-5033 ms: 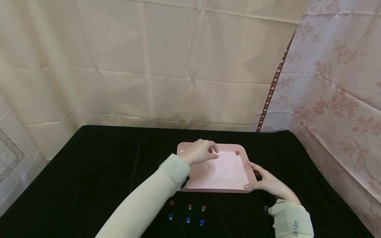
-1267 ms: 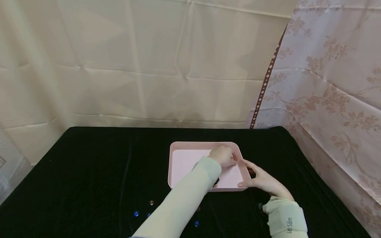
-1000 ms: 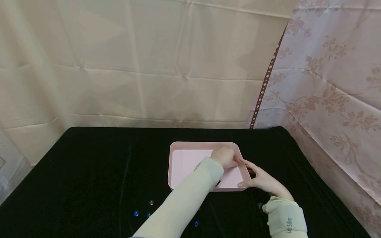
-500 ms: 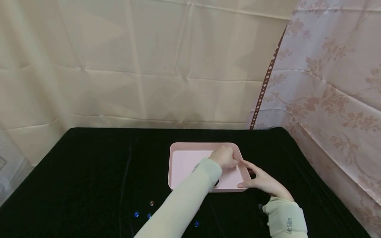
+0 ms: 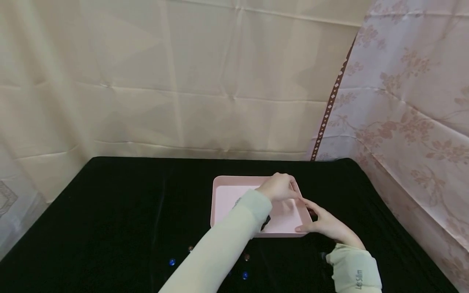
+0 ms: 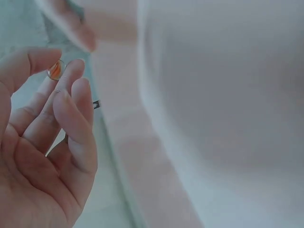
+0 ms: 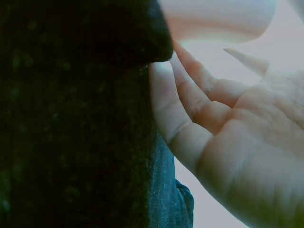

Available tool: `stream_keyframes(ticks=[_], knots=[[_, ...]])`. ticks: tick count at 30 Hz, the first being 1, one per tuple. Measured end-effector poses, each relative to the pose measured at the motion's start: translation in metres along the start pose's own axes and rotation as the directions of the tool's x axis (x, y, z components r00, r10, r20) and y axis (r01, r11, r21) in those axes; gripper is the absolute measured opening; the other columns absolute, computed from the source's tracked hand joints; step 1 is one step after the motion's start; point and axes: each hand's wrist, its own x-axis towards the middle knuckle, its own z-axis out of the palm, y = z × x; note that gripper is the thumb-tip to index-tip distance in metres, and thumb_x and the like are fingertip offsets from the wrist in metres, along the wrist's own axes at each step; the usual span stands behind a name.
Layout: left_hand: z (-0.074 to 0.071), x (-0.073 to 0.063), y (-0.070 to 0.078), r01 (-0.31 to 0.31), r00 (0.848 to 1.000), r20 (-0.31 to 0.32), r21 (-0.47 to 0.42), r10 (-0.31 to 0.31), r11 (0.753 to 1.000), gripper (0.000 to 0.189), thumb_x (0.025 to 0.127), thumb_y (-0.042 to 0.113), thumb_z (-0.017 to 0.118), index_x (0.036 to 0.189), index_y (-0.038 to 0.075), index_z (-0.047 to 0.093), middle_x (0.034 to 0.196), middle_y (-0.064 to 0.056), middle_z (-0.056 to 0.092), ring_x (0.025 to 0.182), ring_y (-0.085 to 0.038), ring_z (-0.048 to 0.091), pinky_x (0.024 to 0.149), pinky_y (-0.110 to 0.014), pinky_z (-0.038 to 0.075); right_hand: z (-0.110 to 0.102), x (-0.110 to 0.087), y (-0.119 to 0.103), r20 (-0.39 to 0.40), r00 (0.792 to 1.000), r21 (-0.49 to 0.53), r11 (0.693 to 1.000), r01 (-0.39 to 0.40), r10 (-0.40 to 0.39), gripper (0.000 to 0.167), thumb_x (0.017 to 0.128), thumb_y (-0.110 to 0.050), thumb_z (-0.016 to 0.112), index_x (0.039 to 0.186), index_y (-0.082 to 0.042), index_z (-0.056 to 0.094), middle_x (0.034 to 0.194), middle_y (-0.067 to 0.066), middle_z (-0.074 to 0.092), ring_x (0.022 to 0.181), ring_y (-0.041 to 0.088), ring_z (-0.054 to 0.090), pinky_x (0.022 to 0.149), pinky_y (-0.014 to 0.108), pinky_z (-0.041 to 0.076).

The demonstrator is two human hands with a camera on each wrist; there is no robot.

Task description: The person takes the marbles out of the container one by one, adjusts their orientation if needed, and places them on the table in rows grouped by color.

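Observation:
My left hand (image 5: pixel 279 187) is over the right part of a pink tray (image 5: pixel 234 180). In the left wrist view its fingertips pinch a clear glass marble (image 6: pixel 56 70) with an orange swirl, beside the tray's pale pink wall (image 6: pixel 142 175). From the head view that marble is hidden. My right hand (image 5: pixel 329 224) holds the tray's right end, one fingertip at the side rim and the thumb on the near corner. Curved fingers of the right hand (image 7: pixel 204 104) show in the right wrist view. The two hands nearly meet at the tray's right rim.
In front of the tray, on the black cloth (image 5: pixel 121 211), lie a blue marble (image 5: pixel 172 262), a reddish marble (image 5: pixel 190 248), another reddish marble (image 5: pixel 247 257) and another blue marble (image 5: pixel 245 275). The left sleeve (image 5: pixel 220 248) crosses between them. A cream curtain (image 5: pixel 201 81) hangs behind.
The orange marble lay in the tray's far right corner; my left hand now pinches it and has just risen slightly. Some loose marbles have shifted left. The right hand stays on the tray.

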Motion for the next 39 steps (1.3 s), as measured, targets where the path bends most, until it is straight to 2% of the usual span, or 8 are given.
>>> stream_keyframes(ticks=[6,9,14,18,22,29,34,39], knots=[[-0.019,-0.008,0.009,-0.017,1.0,-0.008,-0.102,0.016,0.995,0.006,0.091,0.02,0.072,0.095,0.019,0.068,0.089,0.007,0.068,0.071,-0.006,0.06,0.057,-0.02,0.051,-0.001,-0.001,-0.001,0.006,0.999,-0.036,0.998,0.047,-0.046,0.099,0.085,-0.02,0.076,0.157,0.0,0.01,0.158,0.035,0.009,0.137,0.058,0.023,0.101,0.064,0.039],[-0.027,-0.013,0.012,-0.037,0.999,-0.018,-0.154,0.035,0.987,0.006,0.091,0.019,0.072,0.096,0.018,0.068,0.087,0.006,0.067,0.072,-0.006,0.06,0.057,-0.02,0.052,0.0,-0.001,-0.001,0.005,0.999,-0.029,0.999,0.044,-0.044,0.099,0.085,-0.02,0.076,0.157,0.0,0.011,0.158,0.034,0.01,0.137,0.057,0.024,0.102,0.063,0.04],[-0.035,-0.023,0.015,-0.04,0.999,-0.022,-0.176,0.036,0.984,0.008,0.091,0.021,0.072,0.098,0.018,0.069,0.083,0.008,0.064,0.071,-0.005,0.059,0.058,-0.02,0.052,0.001,0.0,0.001,0.003,0.999,-0.035,0.998,0.042,-0.042,0.099,0.085,-0.021,0.077,0.156,0.001,0.012,0.156,0.034,0.016,0.134,0.053,0.031,0.1,0.059,0.043],[-0.04,-0.033,0.018,-0.04,0.999,-0.013,-0.154,0.038,0.987,0.011,0.092,0.023,0.072,0.102,0.018,0.07,0.083,0.008,0.063,0.069,-0.007,0.058,0.059,-0.019,0.05,0.002,-0.001,0.001,0.001,0.999,-0.046,0.998,0.048,-0.048,0.098,0.085,-0.022,0.077,0.156,0.003,0.013,0.155,0.035,0.018,0.133,0.051,0.033,0.098,0.057,0.044],[-0.047,-0.043,0.02,-0.054,0.998,-0.02,-0.11,0.052,0.992,0.011,0.092,0.026,0.071,0.102,0.02,0.07,0.084,0.009,0.063,0.071,-0.006,0.057,0.06,-0.019,0.049,0.002,-0.001,-0.001,0.004,0.999,-0.048,0.998,0.048,-0.048,0.098,0.086,-0.022,0.076,0.155,0.003,0.011,0.156,0.035,0.015,0.134,0.053,0.03,0.099,0.06,0.043],[-0.061,-0.064,0.021,-0.108,0.994,-0.026,-0.085,0.106,0.991,0.009,0.093,0.028,0.07,0.101,0.023,0.07,0.086,0.01,0.064,0.078,-0.005,0.059,0.068,-0.018,0.048,0.003,0.001,-0.002,0.006,0.999,-0.058,0.997,0.045,-0.045,0.099,0.085,-0.022,0.076,0.155,0.004,0.011,0.155,0.037,0.015,0.135,0.056,0.027,0.101,0.064,0.04],[-0.071,-0.081,0.022,-0.148,0.989,-0.024,-0.026,0.148,0.989,0.01,0.094,0.028,0.069,0.103,0.023,0.07,0.087,0.012,0.066,0.079,-0.003,0.059,0.068,-0.017,0.047,0.001,0.002,-0.002,0.011,0.999,-0.062,0.997,0.042,-0.041,0.099,0.086,-0.022,0.075,0.155,0.004,0.01,0.155,0.037,0.015,0.134,0.055,0.029,0.101,0.064,0.04],[-0.08,-0.096,0.019,-0.16,0.987,-0.029,0.012,0.16,0.987,0.008,0.093,0.029,0.07,0.099,0.023,0.069,0.085,0.014,0.066,0.078,-0.002,0.058,0.069,-0.016,0.047,0.001,0.001,-0.003,0.013,1.0,-0.055,0.998,0.022,-0.021,0.099,0.086,-0.025,0.075,0.156,0.0,0.011,0.157,0.034,0.014,0.137,0.055,0.026,0.104,0.067,0.035]])
